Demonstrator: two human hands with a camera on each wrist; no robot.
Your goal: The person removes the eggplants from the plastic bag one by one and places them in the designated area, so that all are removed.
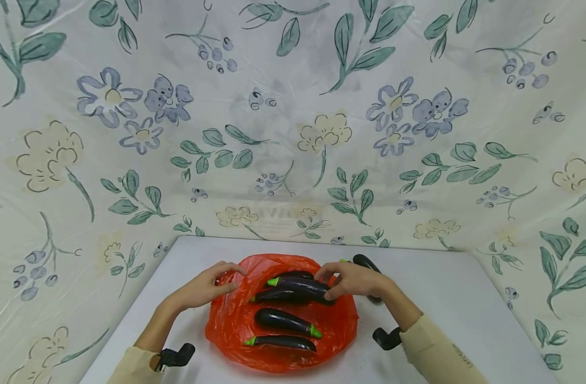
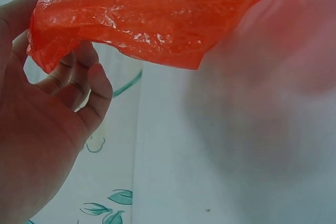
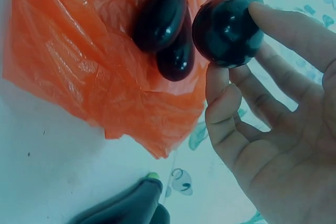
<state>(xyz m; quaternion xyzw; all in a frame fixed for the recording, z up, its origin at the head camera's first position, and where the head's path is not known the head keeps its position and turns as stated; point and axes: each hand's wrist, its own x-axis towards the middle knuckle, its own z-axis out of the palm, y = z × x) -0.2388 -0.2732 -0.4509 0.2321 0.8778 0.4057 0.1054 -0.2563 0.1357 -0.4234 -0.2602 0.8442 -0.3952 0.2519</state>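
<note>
A red plastic bag [image 1: 226,330] lies spread on the table with several dark eggplants on it. My left hand [image 1: 204,285] is at its left edge, where the left wrist view shows the fingers curled round the bag's rim [image 2: 121,19]. At the bag's right side my right hand [image 1: 353,280] holds an eggplant [image 1: 300,287] by its thick end, thumb on one side and fingers on the other. Just below that one is another eggplant [image 1: 278,296]. Nearer to me rest a plump eggplant [image 1: 284,320] and a slimmer eggplant [image 1: 285,342], both with bright green caps.
More eggplants [image 1: 365,261] lie on the white table [image 1: 432,298] right of the bag, partly behind my right hand. A floral-patterned sheet [image 1: 283,176] hangs behind the table and along its sides.
</note>
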